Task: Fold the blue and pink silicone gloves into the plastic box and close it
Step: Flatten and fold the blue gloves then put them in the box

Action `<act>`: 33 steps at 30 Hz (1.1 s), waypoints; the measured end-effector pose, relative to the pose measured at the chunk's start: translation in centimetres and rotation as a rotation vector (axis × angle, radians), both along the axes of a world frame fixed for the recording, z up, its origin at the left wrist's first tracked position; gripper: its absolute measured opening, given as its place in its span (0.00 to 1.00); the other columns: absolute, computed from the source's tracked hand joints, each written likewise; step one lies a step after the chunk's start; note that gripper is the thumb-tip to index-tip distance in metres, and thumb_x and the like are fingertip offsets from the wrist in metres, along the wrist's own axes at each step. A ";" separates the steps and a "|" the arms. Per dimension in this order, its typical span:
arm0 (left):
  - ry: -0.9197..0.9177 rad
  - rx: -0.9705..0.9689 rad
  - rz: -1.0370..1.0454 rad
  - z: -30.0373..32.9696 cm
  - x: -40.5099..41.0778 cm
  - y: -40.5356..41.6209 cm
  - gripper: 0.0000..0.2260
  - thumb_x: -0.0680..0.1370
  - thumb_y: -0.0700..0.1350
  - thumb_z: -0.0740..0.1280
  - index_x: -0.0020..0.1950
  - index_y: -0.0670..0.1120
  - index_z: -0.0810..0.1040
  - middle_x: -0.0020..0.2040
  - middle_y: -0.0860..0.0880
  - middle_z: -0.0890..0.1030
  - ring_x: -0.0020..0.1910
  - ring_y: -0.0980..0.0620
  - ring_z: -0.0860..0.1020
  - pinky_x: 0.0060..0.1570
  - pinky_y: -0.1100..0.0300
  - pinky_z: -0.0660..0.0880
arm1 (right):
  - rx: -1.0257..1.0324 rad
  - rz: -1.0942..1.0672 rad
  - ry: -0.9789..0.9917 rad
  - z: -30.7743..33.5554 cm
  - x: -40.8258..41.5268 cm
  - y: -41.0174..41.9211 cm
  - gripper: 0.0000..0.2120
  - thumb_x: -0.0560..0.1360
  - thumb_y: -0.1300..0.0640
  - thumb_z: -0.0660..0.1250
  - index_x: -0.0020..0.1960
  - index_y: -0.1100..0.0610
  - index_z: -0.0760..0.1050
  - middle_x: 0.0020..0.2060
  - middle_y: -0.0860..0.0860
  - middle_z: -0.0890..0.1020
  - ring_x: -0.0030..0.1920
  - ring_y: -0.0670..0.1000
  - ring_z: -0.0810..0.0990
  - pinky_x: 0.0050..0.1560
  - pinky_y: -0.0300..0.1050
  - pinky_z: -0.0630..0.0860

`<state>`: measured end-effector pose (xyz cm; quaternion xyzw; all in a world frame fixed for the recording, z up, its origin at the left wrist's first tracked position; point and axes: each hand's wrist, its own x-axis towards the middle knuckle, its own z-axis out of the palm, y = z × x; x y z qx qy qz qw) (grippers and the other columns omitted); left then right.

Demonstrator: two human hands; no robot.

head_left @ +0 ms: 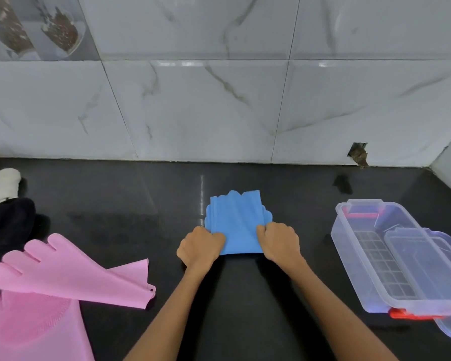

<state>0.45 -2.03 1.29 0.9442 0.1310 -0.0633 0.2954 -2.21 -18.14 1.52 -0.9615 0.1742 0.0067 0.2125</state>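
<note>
Folded blue silicone gloves [236, 220] lie in a compact stack at the middle of the black counter, scalloped cuff edges pointing away. My left hand [201, 246] grips the near left corner of the stack and my right hand [279, 242] grips the near right corner, both with curled fingers. Two pink silicone gloves lie flat at the left: one [71, 274] rests across the other [29, 329], whose bristled palm faces up. The clear plastic box [354, 259] stands open at the right, with its clear lid [432, 259] resting tilted over its near right part.
A red latch [412, 315] sticks out at the box's near end. Dark cloth [8, 222] and a white object [2, 185] sit at the far left. The marble-tiled wall [219, 105] bounds the counter behind, with a corner wall at the right.
</note>
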 end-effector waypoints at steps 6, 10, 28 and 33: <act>-0.038 0.034 0.054 -0.2 -0.2 -0.5 0.09 0.70 0.45 0.62 0.31 0.46 0.66 0.28 0.51 0.70 0.26 0.54 0.67 0.26 0.63 0.60 | -0.002 -0.115 -0.053 -0.8 0.0 0.7 0.20 0.78 0.54 0.52 0.28 0.56 0.59 0.26 0.50 0.67 0.28 0.49 0.64 0.31 0.44 0.63; -0.136 0.006 0.130 -0.5 -1.4 -0.9 0.12 0.73 0.44 0.62 0.30 0.45 0.65 0.28 0.50 0.70 0.25 0.54 0.68 0.24 0.63 0.61 | 0.005 -0.170 -0.124 -1.5 -0.6 1.6 0.15 0.80 0.54 0.50 0.36 0.57 0.65 0.28 0.49 0.70 0.31 0.51 0.71 0.35 0.45 0.68; -0.194 0.096 -0.049 -0.8 0.2 -1.7 0.19 0.82 0.55 0.54 0.52 0.40 0.73 0.49 0.44 0.79 0.47 0.46 0.78 0.48 0.53 0.74 | 0.123 -0.160 -0.177 -2.1 1.6 2.6 0.24 0.80 0.45 0.53 0.66 0.63 0.65 0.57 0.56 0.77 0.57 0.56 0.75 0.57 0.50 0.71; -0.167 -0.582 -0.031 -1.1 -0.3 -0.8 0.09 0.81 0.46 0.59 0.49 0.44 0.60 0.46 0.49 0.72 0.38 0.55 0.73 0.32 0.63 0.68 | 0.396 -0.098 -0.105 -1.2 1.6 1.7 0.19 0.79 0.43 0.55 0.51 0.59 0.70 0.42 0.53 0.79 0.39 0.51 0.78 0.37 0.45 0.73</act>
